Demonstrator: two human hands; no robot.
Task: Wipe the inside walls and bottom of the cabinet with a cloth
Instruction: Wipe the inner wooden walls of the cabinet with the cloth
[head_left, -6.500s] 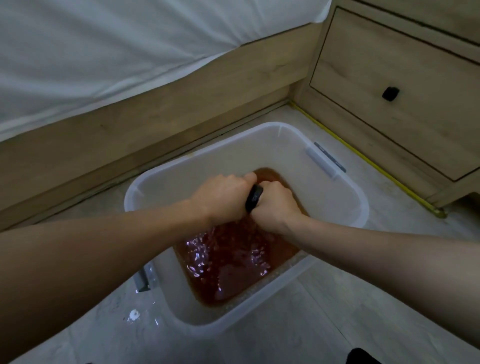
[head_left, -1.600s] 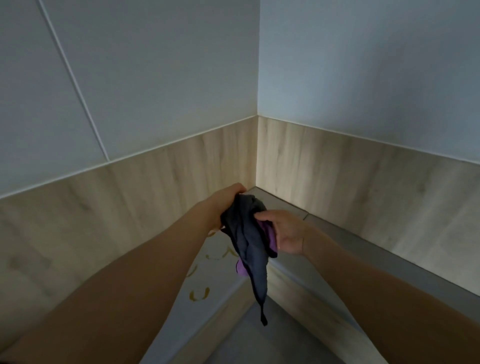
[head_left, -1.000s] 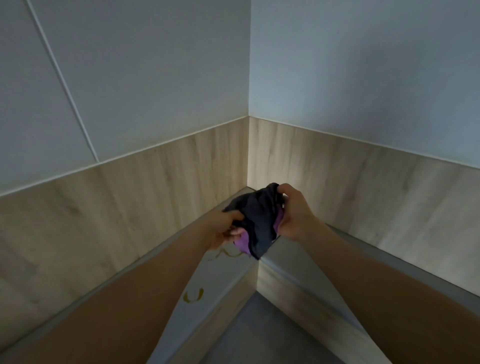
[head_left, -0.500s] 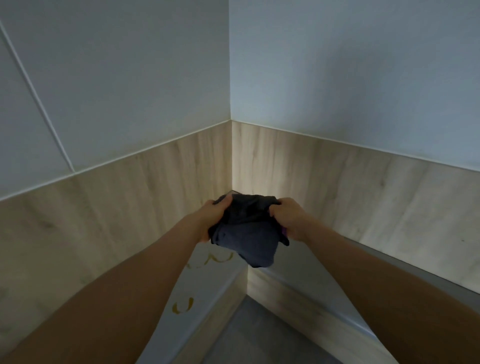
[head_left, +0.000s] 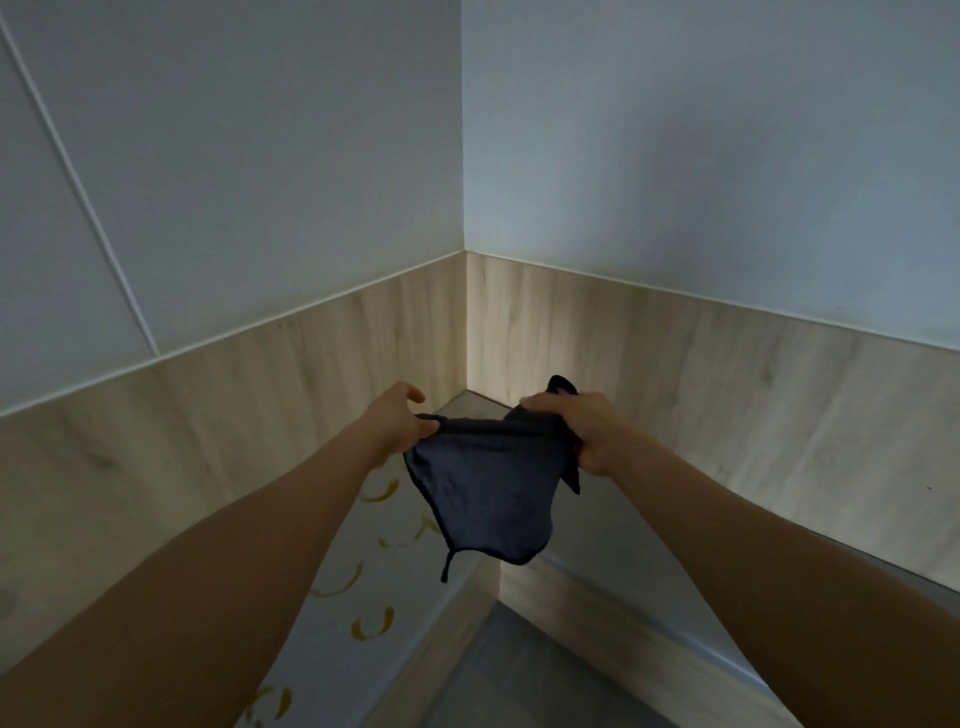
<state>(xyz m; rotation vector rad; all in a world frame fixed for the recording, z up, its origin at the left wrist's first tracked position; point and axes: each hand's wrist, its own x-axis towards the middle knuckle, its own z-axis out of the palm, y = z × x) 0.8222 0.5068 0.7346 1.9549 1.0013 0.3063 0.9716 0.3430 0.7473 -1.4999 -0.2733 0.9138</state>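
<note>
A dark grey cloth (head_left: 491, 499) with a purple underside hangs spread between both hands, in front of the inner corner. My left hand (head_left: 397, 421) pinches its left top edge between thumb and fingers. My right hand (head_left: 582, 426) grips the bunched right end. Wood-grain lower wall panels (head_left: 332, 358) meet at the corner, with pale panels above them. A grey ledge (head_left: 358, 545) runs along the foot of both walls and carries yellow-brown curved stains (head_left: 371, 626) on its left stretch.
Below the ledge, wood-faced steps (head_left: 587, 608) drop to a grey floor (head_left: 519, 675) at the bottom middle. A thin seam (head_left: 78, 187) runs diagonally across the upper left panel.
The balled cloth has been pulled apart and now hangs flat between the hands, which moved away from each other. Much earlier both hands wrung it over a tub of brown water.
</note>
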